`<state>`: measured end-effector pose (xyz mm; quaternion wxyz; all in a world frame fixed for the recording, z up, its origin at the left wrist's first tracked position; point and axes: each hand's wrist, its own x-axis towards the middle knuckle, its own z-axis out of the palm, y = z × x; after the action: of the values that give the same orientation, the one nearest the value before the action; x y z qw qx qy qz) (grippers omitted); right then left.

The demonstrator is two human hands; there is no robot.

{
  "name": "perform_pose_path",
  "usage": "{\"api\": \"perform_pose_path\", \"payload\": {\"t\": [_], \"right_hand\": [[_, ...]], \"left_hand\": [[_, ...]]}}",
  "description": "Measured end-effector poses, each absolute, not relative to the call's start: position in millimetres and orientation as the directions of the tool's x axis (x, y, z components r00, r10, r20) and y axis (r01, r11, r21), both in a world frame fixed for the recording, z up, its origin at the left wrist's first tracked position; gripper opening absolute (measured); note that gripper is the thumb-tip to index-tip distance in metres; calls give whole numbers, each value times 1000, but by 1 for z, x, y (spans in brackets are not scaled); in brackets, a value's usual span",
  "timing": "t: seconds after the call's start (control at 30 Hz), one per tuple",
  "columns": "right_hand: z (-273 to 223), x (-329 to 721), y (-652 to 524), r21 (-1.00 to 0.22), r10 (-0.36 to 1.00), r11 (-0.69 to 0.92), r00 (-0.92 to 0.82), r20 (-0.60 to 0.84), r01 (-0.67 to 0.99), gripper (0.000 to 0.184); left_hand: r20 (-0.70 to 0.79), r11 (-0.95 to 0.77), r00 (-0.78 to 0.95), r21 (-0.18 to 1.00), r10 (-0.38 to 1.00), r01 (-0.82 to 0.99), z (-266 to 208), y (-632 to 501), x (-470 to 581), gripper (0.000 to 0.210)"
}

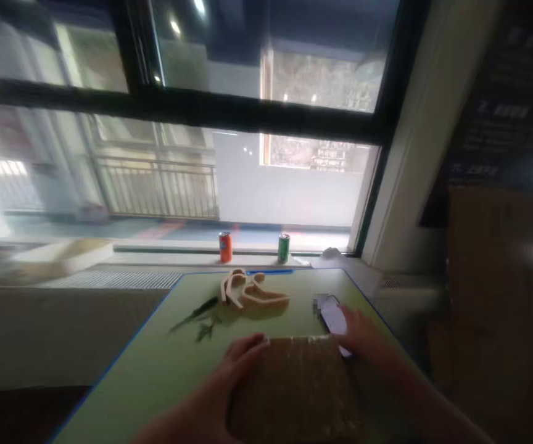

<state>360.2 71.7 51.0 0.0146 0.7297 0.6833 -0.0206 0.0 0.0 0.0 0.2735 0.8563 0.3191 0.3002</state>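
Observation:
A brown cardboard box [301, 388] with shiny tape on it lies at the near side of the green-topped table [146, 370]. My left hand [229, 385] is closed on its left side, fingers along the far left corner. At the box's far right corner is my right hand [359, 333], blurred, thumb and forefinger apart. Under and beside those fingers lies a pale, flat phone-like object [335, 316] with a dark edge; whether I press on it is unclear. Farther off are pale curved strips [252, 290], a dark slim knife-like tool [197, 313] and a small dark cluster [206, 330].
An orange can [225, 246] and a green can [284, 248] stand on the windowsill beyond the table. A pale open box [65, 256] sits at left. Large windows rise ahead, and stacked cardboard [493, 259] stands at right. Blue edging [125, 342] borders the table.

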Motion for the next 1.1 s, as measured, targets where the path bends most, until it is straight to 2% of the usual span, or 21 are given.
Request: {"api": "perform_pose_path", "payload": {"t": [0.07,0.13,0.23,0.33,0.37,0.4,0.43,0.47,0.53,0.57,0.63,0.73,0.87,1.0,1.1], "right_hand": [[53,361,70,-1,997,-64,64,-38,998,87],[55,360,68,-1,997,-60,60,-40,998,81],[59,359,67,-11,996,-54,53,-72,998,75],[64,366,74,-61,988,-76,67,-137,995,91],[65,371,78,-101,987,-72,56,-153,992,97],[66,378,84,-161,984,-52,23,-176,986,101],[66,385,90,-241,980,-31,-18,-199,970,96],[66,392,96,-331,975,43,-111,-191,943,86],[63,405,107,-415,976,86,-160,-145,906,56],[62,409,111,-455,979,116,-179,-97,883,45],[58,413,116,-498,986,140,-166,-8,856,37],[55,412,118,-516,986,158,-166,31,842,34],[53,414,120,-511,986,142,-167,-4,848,34],[53,424,122,-593,978,85,-180,-103,801,31],[53,428,119,-653,961,59,-221,-168,755,41]], "left_hand": [[342,-667,650,657,679,352,5,1,1,125],[370,-674,641,664,672,323,8,4,1,117],[469,-679,545,677,695,283,11,15,0,81],[458,-519,245,777,855,357,10,38,-4,43],[387,-396,104,840,916,371,8,48,-6,35],[297,-265,-28,887,954,379,6,59,-8,38],[246,-192,-109,911,963,365,3,70,-11,44],[277,-198,-158,900,948,388,-1,81,-13,43],[393,-208,-245,810,886,549,-10,101,-20,37],[491,-255,-227,731,841,633,-16,109,-23,33],[670,-364,-130,544,731,756,-28,121,-30,24],[753,-376,-5,334,658,864,-44,128,-39,23],[702,-300,-35,348,712,888,-55,129,-44,28],[654,-277,-42,377,755,884,-60,134,-43,30],[652,-265,-57,385,756,884,-61,136,-42,31]]}}
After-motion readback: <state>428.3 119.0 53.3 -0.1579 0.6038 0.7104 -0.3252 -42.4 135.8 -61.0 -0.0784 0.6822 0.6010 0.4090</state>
